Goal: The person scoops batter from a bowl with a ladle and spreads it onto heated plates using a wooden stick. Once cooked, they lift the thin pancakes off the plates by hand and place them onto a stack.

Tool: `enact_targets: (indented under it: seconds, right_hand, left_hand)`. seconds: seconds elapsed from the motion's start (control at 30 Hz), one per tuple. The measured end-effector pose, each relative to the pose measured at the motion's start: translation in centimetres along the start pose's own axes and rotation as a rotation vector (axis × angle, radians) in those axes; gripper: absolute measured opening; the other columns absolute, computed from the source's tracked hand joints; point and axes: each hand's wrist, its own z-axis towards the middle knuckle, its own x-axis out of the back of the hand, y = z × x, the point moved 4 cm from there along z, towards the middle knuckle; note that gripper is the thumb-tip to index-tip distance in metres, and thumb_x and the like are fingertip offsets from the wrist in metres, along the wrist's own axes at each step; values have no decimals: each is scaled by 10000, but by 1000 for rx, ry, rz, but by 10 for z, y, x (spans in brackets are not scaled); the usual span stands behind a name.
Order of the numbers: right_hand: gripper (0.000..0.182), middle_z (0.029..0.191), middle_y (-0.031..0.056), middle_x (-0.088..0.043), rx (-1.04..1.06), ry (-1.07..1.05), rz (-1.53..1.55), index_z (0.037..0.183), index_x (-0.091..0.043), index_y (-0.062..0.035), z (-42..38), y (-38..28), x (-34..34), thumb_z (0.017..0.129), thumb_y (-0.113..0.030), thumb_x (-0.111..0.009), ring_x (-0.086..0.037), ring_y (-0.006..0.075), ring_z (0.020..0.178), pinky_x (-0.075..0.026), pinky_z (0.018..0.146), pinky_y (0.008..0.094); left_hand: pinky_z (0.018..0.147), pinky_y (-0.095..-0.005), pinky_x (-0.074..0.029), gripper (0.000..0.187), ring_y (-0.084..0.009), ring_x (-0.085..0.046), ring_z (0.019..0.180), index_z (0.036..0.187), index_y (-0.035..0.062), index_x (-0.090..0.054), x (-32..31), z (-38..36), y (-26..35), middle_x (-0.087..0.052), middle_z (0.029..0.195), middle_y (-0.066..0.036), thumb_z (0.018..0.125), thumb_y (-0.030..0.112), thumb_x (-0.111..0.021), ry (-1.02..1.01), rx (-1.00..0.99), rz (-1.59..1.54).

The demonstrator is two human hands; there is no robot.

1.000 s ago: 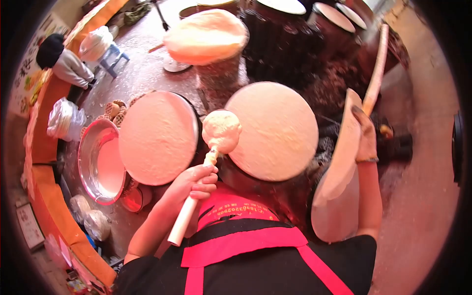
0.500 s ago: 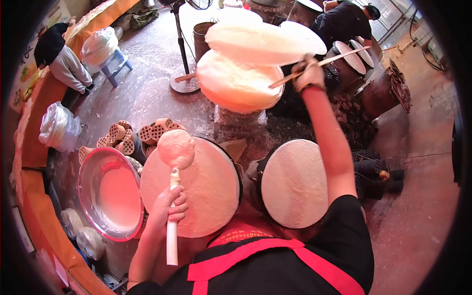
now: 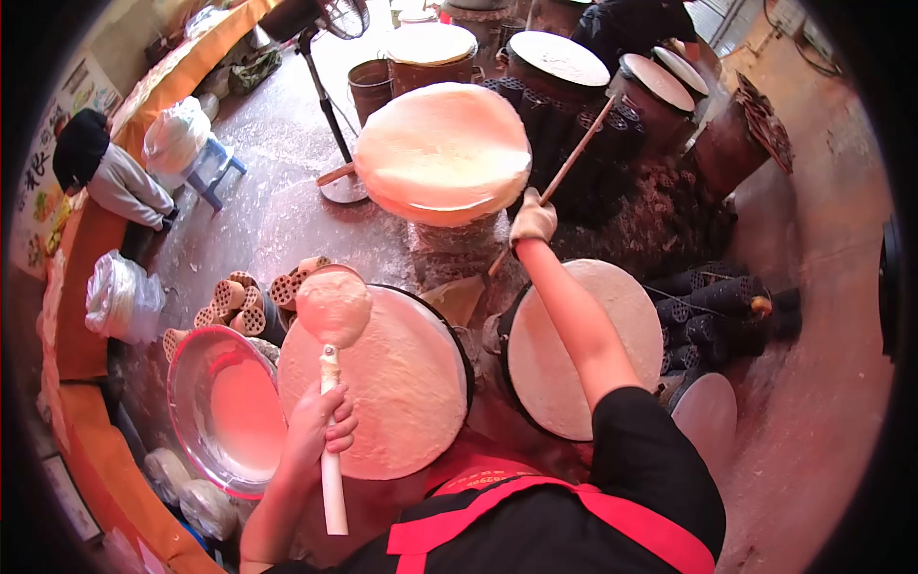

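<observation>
My left hand [image 3: 323, 426] is wrapped round the white handle of a ladle [image 3: 333, 306], whose round head is coated in pale batter. The ladle hangs over a large round griddle [image 3: 402, 392] covered with a thin layer of batter. My gloved right hand [image 3: 534, 220] grips a long thin wooden stick [image 3: 579, 148], held slanting. To the left of that hand lies a stack of large round pancakes [image 3: 445, 148] on a low stand. Under my right forearm is a second griddle [image 3: 545, 364] with a pale round sheet on it.
A basin of batter [image 3: 244, 402] stands at the left, beside perforated coal briquettes [image 3: 229, 292]. Dark briquettes [image 3: 712, 297] lie at the right. More round griddles [image 3: 559, 57] and a fan [image 3: 325, 105] stand beyond. One person [image 3: 105, 172] sits far left; another [image 3: 636, 29] bends at the back.
The pancake raised over the stack now lies flat on it. My right hand and stick have come back, left and down, towards me. The ladle stays in my left hand, nearly unmoved.
</observation>
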Motion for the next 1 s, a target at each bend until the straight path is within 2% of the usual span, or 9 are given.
enact_targets:
  seconds: [0.03, 0.13, 0.47, 0.63, 0.73, 0.77, 0.8, 0.87, 1.0]
  right_hand:
    - [357, 765, 91, -654, -21, -114, 367, 958, -627, 22, 16, 36, 9, 825, -306, -671, -616, 236, 712, -487, 719, 350]
    - [259, 630, -55, -451, -178, -349, 389, 888, -551, -133, -37, 17, 176, 866, -367, -660, -374, 46, 426, -289, 373, 223]
    - [604, 621, -26, -495, -59, -271, 150, 1278, -514, -26, -133, 169, 759, 947, -529, -468, -399, 22, 436, -295, 377, 178]
    - [419, 833, 17, -599, 452, -257, -246, 1326, -497, -34, -178, 119, 872, 986, -278, -481, -517, 63, 586, -428, 547, 236]
    - [367, 1153, 146, -635, 698, -102, -625, 1325, -496, -45, -178, 86, 899, 962, -96, -488, -662, 265, 927, -517, 789, 319]
    - [401, 1297, 201, -532, 516, -133, -600, 1355, -465, -61, -180, 82, 911, 956, -85, -479, -559, 366, 1145, -484, 906, 365]
    - [419, 1135, 139, -641, 442, -33, -650, 1382, -455, -99, -182, 93, 924, 965, -130, -484, -659, 256, 915, -517, 773, 288]
    - [438, 874, 21, -632, 47, -78, -211, 1408, -443, -162, -188, 147, 947, 974, -186, -495, -572, 99, 614, -462, 550, 213]
    - [466, 728, -65, -492, -384, -33, 494, 1407, -445, -256, -228, 245, 927, 957, -263, -567, -329, 20, 462, -241, 384, 169]
  left_hand:
    - [336, -165, -272, 110, -36, -323, 446, 988, 101, -369, -10, -2, -6, -374, 685, 9, 972, 129, -475, -21, 29, 52]
    - [345, -170, -271, 117, -38, -325, 450, 977, 116, -367, -45, -11, -35, -372, 678, 16, 963, 128, -483, -93, 127, 197]
    - [333, -180, -271, 143, -32, -339, 435, 1036, 52, -453, -292, -67, -236, -410, 670, 12, 941, 147, -501, -470, 591, 595]
    - [419, -261, -368, 181, -110, -476, 506, 1024, 32, -501, -455, -92, -358, -524, 711, -40, 895, 144, -561, -979, -106, 1402]
    - [505, -318, -415, 135, -158, -552, 536, 892, 19, -534, -514, -117, -423, -582, 641, -84, 848, 120, -612, -1234, -950, 1697]
    - [570, -375, -432, 138, -288, -565, 624, 882, 13, -549, -525, -121, -444, -586, 679, -159, 826, 124, -609, -1236, -968, 1720]
    - [634, -433, -449, 145, -419, -578, 712, 872, 6, -563, -533, -126, -463, -590, 718, -233, 804, 127, -607, -1227, -985, 1741]
    - [612, -422, -453, 136, -358, -602, 658, 848, 10, -573, -541, -126, -493, -593, 693, -210, 776, 116, -619, -1243, -948, 1761]
    - [528, -335, -473, 156, -217, -612, 569, 874, 4, -615, -529, -75, -554, -619, 680, -137, 751, 96, -638, -1190, -843, 1579]
